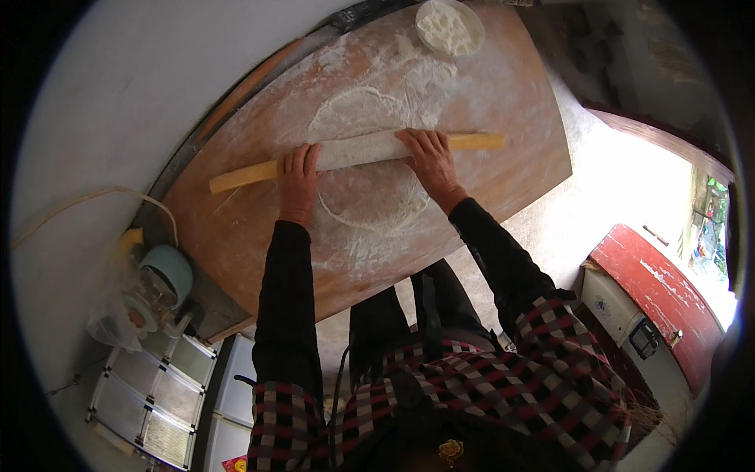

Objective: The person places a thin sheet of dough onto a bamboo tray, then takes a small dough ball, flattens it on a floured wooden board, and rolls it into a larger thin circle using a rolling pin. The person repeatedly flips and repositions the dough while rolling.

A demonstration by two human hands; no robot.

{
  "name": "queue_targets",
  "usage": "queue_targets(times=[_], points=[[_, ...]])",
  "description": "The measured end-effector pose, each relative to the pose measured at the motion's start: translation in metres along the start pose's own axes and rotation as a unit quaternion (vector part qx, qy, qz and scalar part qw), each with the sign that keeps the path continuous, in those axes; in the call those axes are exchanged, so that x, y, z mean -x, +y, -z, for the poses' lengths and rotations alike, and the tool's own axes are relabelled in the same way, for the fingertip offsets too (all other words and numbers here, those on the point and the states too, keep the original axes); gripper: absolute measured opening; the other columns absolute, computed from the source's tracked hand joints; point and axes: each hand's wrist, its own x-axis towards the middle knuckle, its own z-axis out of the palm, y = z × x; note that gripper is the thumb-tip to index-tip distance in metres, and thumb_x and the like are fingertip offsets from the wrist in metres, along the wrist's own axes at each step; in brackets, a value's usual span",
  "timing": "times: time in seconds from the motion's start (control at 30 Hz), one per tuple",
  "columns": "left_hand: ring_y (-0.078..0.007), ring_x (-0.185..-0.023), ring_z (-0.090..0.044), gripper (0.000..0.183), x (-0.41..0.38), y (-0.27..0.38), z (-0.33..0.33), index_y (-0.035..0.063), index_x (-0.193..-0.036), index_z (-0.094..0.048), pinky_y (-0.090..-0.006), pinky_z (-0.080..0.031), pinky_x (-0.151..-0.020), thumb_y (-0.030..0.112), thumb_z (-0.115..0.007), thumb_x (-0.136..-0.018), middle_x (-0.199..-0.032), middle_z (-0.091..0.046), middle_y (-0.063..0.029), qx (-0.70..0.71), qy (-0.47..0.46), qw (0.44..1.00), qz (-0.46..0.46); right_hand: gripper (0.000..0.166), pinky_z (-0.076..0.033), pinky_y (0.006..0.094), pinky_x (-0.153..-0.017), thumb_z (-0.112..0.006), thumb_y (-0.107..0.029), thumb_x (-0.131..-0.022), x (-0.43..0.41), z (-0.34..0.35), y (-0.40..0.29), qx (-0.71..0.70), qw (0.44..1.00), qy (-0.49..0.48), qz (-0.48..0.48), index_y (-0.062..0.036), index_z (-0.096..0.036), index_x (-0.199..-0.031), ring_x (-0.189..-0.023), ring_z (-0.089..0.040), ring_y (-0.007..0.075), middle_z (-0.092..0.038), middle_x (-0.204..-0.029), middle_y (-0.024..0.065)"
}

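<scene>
A long wooden rolling pin (243, 177) lies slantwise over a floured wooden board (519, 94). Pale dough (363, 150) is wrapped around its middle. My left hand (298, 177) grips the dough-covered pin at the left end of the roll, and my right hand (432, 162) grips it at the right end. Bare yellow wood sticks out beyond both hands. Under the pin, a rounded outline of flour shows on the board, above and below the roll. At the board's far edge stands a bowl of white flour (449, 28).
The board's far left edge runs along a white wall (112, 76). At the left are a light-blue round container (168, 274), a cable (112, 190) and a clear plastic bag (115, 327). A rack with panels (159, 392) stands lower left. A worn red cabinet (660, 295) stands right.
</scene>
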Motion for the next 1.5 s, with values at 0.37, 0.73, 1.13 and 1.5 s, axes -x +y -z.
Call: queue_targets(times=[0.37,0.73,1.13,1.5], points=[[-0.0317,-0.123,-0.049,0.06,-0.043,-0.009,0.019,0.0088,-0.141,-0.047,-0.0448,-0.04,-0.102,0.012,-0.07,-0.086,-0.136,-0.051,-0.0101,0.111,0.012,0.994,-0.017,0.059,-0.04,0.0441,-0.097,-0.073,-0.028,-0.082,0.013,0.004,0.024,-0.025,0.997,0.05,-0.044,-0.0094,-0.052,-0.133,-0.118,-0.051,0.0328,-0.052,-0.132,0.0124],[-0.0313,-0.128,-0.043,0.072,-0.029,-0.028,0.033,0.0106,-0.145,-0.042,-0.0463,-0.031,-0.111,0.035,-0.072,-0.084,-0.143,-0.047,-0.0104,-0.001,-0.073,0.997,0.011,0.063,-0.039,0.0444,-0.098,-0.072,-0.026,-0.084,0.046,0.016,0.02,0.019,0.996,-0.017,-0.081,-0.0064,-0.047,-0.139,-0.118,-0.051,0.0323,-0.049,-0.135,0.0128],[-0.0317,-0.114,-0.051,0.05,0.084,-0.023,0.033,0.0111,-0.121,-0.057,-0.0451,-0.038,-0.101,0.009,-0.077,-0.075,-0.124,-0.053,-0.0085,-0.033,-0.072,0.995,0.052,0.054,-0.042,0.0415,-0.095,-0.064,-0.011,-0.082,0.114,0.006,-0.011,0.018,0.995,-0.094,-0.028,-0.0078,-0.052,-0.135,-0.107,-0.056,0.028,-0.057,-0.112,0.0097],[-0.0315,-0.091,-0.062,0.036,0.064,0.023,0.015,0.0099,-0.107,-0.06,-0.0427,-0.046,-0.082,0.02,-0.075,-0.077,-0.092,-0.065,-0.0105,0.136,-0.042,0.983,0.118,0.042,-0.044,0.0437,-0.092,-0.076,-0.011,-0.079,0.011,0.02,0.028,-0.09,0.97,0.177,-0.138,-0.0048,-0.057,-0.116,-0.108,-0.054,0.0353,-0.056,-0.112,0.0152]])
